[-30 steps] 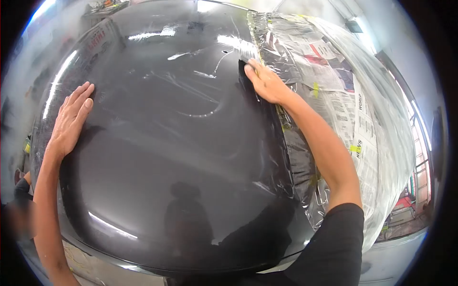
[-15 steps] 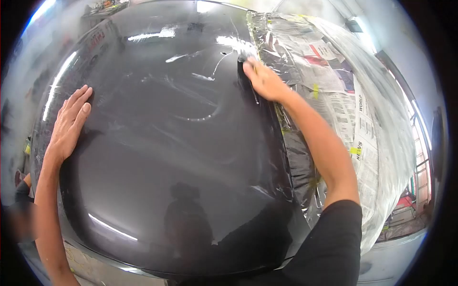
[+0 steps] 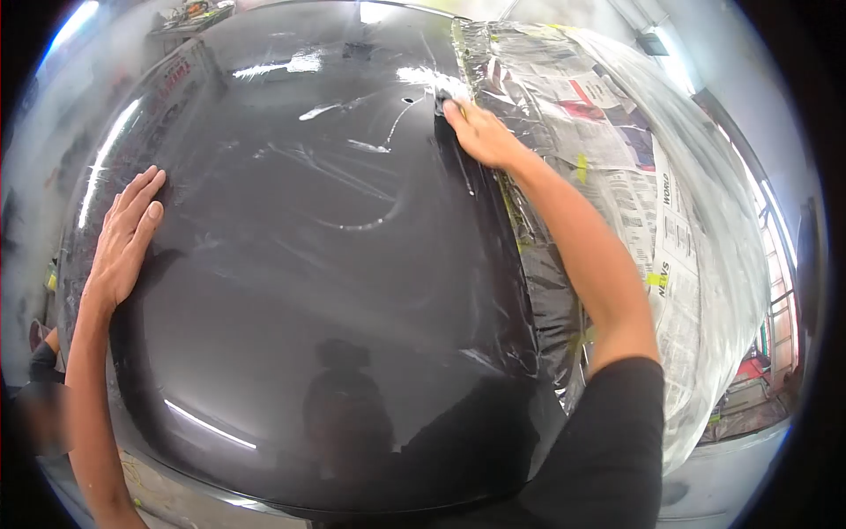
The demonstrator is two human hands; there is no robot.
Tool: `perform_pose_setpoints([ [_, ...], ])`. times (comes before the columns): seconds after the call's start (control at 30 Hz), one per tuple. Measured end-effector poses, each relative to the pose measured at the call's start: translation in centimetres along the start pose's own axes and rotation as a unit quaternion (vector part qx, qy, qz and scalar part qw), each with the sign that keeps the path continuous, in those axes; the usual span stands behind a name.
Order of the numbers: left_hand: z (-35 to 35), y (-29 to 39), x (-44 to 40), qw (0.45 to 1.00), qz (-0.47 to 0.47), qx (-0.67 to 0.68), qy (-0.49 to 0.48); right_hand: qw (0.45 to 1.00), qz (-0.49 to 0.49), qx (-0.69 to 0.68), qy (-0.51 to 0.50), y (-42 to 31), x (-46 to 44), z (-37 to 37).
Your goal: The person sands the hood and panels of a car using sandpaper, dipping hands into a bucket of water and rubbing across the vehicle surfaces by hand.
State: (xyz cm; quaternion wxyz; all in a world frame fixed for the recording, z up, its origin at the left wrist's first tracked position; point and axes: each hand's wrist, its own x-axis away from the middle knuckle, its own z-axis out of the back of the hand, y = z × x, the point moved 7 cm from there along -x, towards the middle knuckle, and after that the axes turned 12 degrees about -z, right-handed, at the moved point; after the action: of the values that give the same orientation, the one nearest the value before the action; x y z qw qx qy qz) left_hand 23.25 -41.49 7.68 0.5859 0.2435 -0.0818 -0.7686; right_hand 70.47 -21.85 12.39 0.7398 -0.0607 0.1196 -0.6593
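Observation:
A large, glossy dark car panel fills the middle of the head view, with pale smears and streaks across it. My left hand rests flat near its left edge, fingers stretched out and holding nothing. Near the far right edge, my right hand curls round a small dark grey pad pressed against the panel. Most of the pad is hidden by my fingers. A whitish wet smear lies just beyond it, and a small dark hole shows to its left.
Along the right edge, newspaper and clear plastic sheeting are fixed with yellow tape. Another person is partly visible at the lower left. A cluttered workbench stands at the far left.
My right hand has moved slightly left and up with the pad, along the panel's right edge. The left hand stays flat in nearly the same place.

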Motion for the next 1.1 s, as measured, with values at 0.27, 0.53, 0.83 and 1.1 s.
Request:
perform_pose_setpoints([
  [0.27, 0.2, -0.4, -0.1, 1.0, -0.009, 0.004, 0.005, 0.996, 0.068, 0.058, 0.029, -1.1, 1.3, -0.2],
  [0.53, 0.0, -0.3, -0.1, 1.0, -0.015, 0.011, 0.001, 0.997, 0.027, 0.061, -0.026, 0.0, -6.3, -1.2],
  [0.83, -0.1, -0.1, 0.1, 1.0, -0.002, -0.013, 0.0, 0.978, 0.157, -0.012, 0.137, -2.1, 6.9, 1.4],
  [1.1, 0.1, -0.2, 0.1, 1.0, -0.001, 0.001, -0.004, 0.999, 0.014, 0.035, 0.021, 0.2, -6.7, -0.9],
])
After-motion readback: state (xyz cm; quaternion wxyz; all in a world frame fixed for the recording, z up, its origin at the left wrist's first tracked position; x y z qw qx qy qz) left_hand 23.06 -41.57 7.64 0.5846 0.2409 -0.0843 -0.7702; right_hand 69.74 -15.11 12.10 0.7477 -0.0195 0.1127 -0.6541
